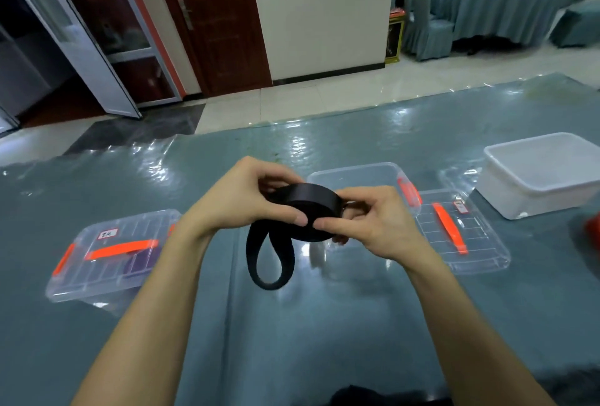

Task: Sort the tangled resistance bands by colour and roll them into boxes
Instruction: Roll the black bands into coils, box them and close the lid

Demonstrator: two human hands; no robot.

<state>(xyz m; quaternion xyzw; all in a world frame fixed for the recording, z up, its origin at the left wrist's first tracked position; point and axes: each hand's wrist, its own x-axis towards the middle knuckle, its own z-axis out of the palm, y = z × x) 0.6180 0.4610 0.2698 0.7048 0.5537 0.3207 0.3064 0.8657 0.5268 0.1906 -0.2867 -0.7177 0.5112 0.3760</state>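
Note:
Both hands hold a black resistance band (pixel 311 207) above the table, partly wound into a coil, with a loose loop hanging below. My left hand (pixel 240 198) grips the coil's left side, thumb on its front. My right hand (pixel 367 220) pinches the coil's right side, thumb pressed beside the left thumb. A clear open box (pixel 360 175) with orange clips stands just behind the hands. On the left lies a closed clear box (pixel 110 256) with an orange handle, with a purple band showing inside.
A clear lid (pixel 461 233) with an orange handle lies flat to the right of the open box. A white tub (pixel 545 175) stands at the far right. Something red (pixel 592 227) shows at the right edge. Grey-green plastic sheeting (pixel 292 324) covers the table.

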